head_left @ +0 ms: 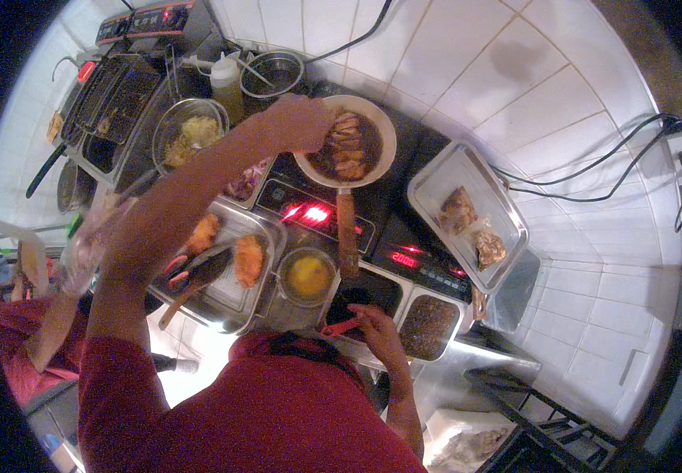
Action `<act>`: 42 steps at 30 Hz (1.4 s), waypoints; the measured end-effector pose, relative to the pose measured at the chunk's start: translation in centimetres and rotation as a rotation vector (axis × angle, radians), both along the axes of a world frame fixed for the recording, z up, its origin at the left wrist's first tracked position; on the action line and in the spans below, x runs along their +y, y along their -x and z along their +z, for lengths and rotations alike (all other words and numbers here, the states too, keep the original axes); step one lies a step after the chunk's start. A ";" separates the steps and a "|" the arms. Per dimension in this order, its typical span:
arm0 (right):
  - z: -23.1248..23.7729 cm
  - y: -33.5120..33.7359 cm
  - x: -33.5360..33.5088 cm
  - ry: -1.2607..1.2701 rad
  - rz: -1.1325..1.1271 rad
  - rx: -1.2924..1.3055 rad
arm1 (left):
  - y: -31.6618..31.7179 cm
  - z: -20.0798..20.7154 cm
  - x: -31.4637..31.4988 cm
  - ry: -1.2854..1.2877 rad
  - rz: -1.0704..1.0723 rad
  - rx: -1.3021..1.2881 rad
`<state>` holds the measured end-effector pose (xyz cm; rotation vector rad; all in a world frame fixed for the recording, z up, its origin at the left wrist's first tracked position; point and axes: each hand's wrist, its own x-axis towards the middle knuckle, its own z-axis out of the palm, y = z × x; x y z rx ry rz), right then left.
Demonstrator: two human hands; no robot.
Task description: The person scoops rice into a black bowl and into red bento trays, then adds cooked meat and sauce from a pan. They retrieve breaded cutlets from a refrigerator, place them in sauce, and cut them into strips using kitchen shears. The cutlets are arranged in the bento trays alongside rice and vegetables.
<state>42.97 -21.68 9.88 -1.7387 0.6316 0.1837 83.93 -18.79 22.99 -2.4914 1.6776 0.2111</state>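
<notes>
A frying pan (392, 142) with a pale rim and a wooden handle (346, 236) sits on the induction cooker (317, 206). Sliced browned meat (347, 146) lies in dark sauce inside it. Over the pan's left side, my left hand (306, 124) is closed; whatever its fingers hold, if anything, is hidden. My right hand (379, 331) grips a red-handled utensil (341, 327) at the near edge of a container of dark sauce (368, 292). The utensil's working end cannot be made out. A bowl of yellow liquid (308, 274) stands left of that container.
A metal tray (266, 303) holds fried cutlets and tongs. Behind my left arm are a strainer (159, 130), a squeeze bottle (226, 83) and a pot (297, 67). Bagged meat lies in the right tray (514, 236). Another person's arm (53, 331) reaches in at left.
</notes>
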 end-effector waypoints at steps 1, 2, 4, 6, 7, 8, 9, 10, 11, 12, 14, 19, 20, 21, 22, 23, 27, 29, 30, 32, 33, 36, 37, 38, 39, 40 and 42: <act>0.1 0.0 0.0 0.015 -0.003 -0.019 | -0.2 0.0 -0.1 0.027 0.005 -0.034; 0.1 0.0 0.0 0.001 -0.011 -0.007 | -0.3 -0.1 -0.3 0.007 0.006 -0.016; 0.0 0.0 0.0 -0.031 -0.024 0.003 | -0.6 -0.5 -0.6 -0.013 0.015 -0.018; -0.1 0.2 -0.1 0.027 -0.001 -0.004 | -0.6 -1.1 -0.7 -0.067 -0.008 -0.004; -0.2 0.3 -0.2 0.055 0.011 -0.005 | -0.6 -1.4 -0.8 -0.083 -0.016 -0.007; -0.3 0.4 -0.2 0.026 -0.010 0.003 | -0.7 -1.6 -0.6 -0.052 -0.005 -0.008; -0.4 0.5 -0.2 -0.003 -0.033 0.012 | -0.8 -1.7 -0.4 -0.021 0.005 -0.010; -0.5 0.7 -0.3 -0.030 -0.057 0.019 | -0.9 -1.6 -0.3 -0.016 0.017 -0.005; -0.5 0.7 -0.2 -0.026 -0.050 0.029 | -1.0 -1.5 -0.2 -0.009 -0.003 -0.032; -0.5 0.8 -0.2 -0.022 -0.041 0.038 | -1.2 -1.3 -0.1 -0.031 -0.018 -0.051; -0.5 0.8 -0.1 -0.016 -0.031 0.033 | -1.4 -0.9 0.0 -0.035 -0.041 -0.082; -0.5 0.3 -0.1 -0.066 -0.042 0.046 | -1.4 -1.4 -0.2 0.001 -0.037 -0.083; -0.5 0.2 -0.2 -0.039 -0.030 0.052 | -1.5 -1.6 -0.1 0.011 -0.034 -0.088; -0.4 0.1 -0.3 -0.021 -0.019 0.053 | -1.5 -1.8 0.0 0.014 -0.038 -0.090; -0.3 0.1 -0.4 -0.013 -0.016 0.068 | -1.6 -2.0 0.0 0.006 -0.034 -0.088; -0.1 0.1 -0.5 0.013 -0.004 0.058 | -1.8 -2.1 0.1 0.028 -0.044 -0.097; 0.7 0.5 -0.3 0.069 -0.010 0.050 | -2.2 -2.0 0.3 0.042 -0.054 -0.110; 1.0 0.4 -0.2 0.074 -0.024 0.029 | -2.5 -1.9 0.2 0.073 -0.050 -0.114; 1.1 0.3 -0.1 0.065 -0.030 0.016 | -2.6 -1.9 0.0 0.105 -0.041 -0.116; 1.3 0.0 0.0 0.068 -0.024 0.016 | -2.9 -2.0 -0.4 0.107 -0.023 -0.101; 1.4 -0.1 0.0 0.081 -0.009 0.028 | -3.0 -2.1 -0.7 0.077 -0.012 -0.085; 1.5 -0.5 -0.1 0.092 0.019 0.000 | -3.1 -2.4 -1.1 0.037 -0.010 -0.098; 1.5 -0.5 -0.1 0.091 0.024 -0.018 | -3.1 -2.4 -1.0 -0.008 -0.003 -0.095; 1.6 -0.5 -0.2 0.099 0.023 -0.015 | -3.2 -2.2 -0.9 0.016 -0.001 -0.091; 1.7 -0.4 -0.2 0.106 0.018 -0.011 | -3.2 -1.9 -0.7 0.001 0.011 -0.070; 1.8 -0.3 -0.2 0.113 0.011 -0.006 | -3.3 -1.6 -0.6 -0.015 0.020 -0.049; 2.0 -0.1 -0.3 0.115 0.017 -0.013 | -3.5 -0.7 0.4 0.097 0.016 -0.064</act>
